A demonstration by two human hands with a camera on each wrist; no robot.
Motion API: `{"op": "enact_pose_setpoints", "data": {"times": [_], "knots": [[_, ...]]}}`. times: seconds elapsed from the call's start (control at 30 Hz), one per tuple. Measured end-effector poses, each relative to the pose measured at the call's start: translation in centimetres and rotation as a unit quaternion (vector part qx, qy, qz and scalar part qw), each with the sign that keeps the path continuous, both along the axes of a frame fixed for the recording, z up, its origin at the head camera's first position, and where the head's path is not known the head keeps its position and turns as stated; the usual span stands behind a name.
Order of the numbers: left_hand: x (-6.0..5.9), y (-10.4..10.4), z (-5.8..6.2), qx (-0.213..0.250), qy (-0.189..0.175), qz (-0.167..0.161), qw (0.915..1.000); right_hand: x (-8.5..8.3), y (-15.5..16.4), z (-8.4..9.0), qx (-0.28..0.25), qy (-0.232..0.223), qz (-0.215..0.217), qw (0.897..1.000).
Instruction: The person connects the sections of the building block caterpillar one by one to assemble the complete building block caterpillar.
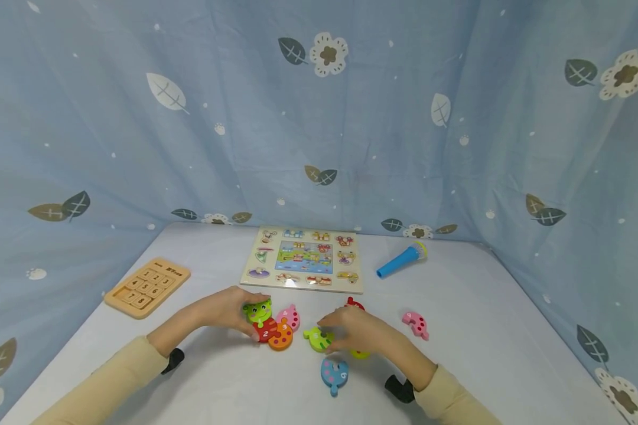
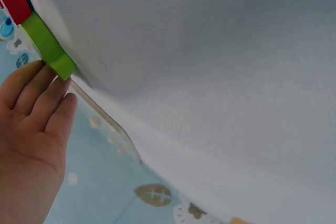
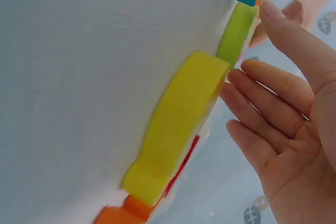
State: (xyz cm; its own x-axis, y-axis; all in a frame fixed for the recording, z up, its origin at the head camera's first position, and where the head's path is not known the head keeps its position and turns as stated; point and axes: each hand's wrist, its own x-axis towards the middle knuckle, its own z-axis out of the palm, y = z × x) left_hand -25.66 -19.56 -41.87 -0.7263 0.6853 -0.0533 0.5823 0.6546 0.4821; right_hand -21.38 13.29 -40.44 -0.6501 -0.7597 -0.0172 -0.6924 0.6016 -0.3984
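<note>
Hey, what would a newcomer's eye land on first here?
Probably the smiling green head, touched by the left hand, beside a red piece left of centre. Then the picture board near the back of the white table, and the bright blue toy microphone to its right.

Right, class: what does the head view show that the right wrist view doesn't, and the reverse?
Only the head view: number board, picture puzzle, blue microphone.
Only the right wrist view: the palm side of the right hand and the long edge of the yellow piece.
Both: parts of each hand, the yellow piece, lime piece and blue piece.
</note>
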Motion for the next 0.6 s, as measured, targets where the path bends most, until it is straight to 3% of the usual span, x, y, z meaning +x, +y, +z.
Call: {"op": "enact_pose_setpoints", "data": {"times": [0.3,0.6], "knots": [[0.0,0.0,-0.1,0.002,-0.005,0.007,1.0,0.2,0.8,-0.4,-0.003,0.01,-0.012,1.0],[0.0,0.0,-0.3,0.009,-0.008,0.009,0.9999,-1.1,0.6,-0.4,0.003,0.027,-0.021,0.999]]}}
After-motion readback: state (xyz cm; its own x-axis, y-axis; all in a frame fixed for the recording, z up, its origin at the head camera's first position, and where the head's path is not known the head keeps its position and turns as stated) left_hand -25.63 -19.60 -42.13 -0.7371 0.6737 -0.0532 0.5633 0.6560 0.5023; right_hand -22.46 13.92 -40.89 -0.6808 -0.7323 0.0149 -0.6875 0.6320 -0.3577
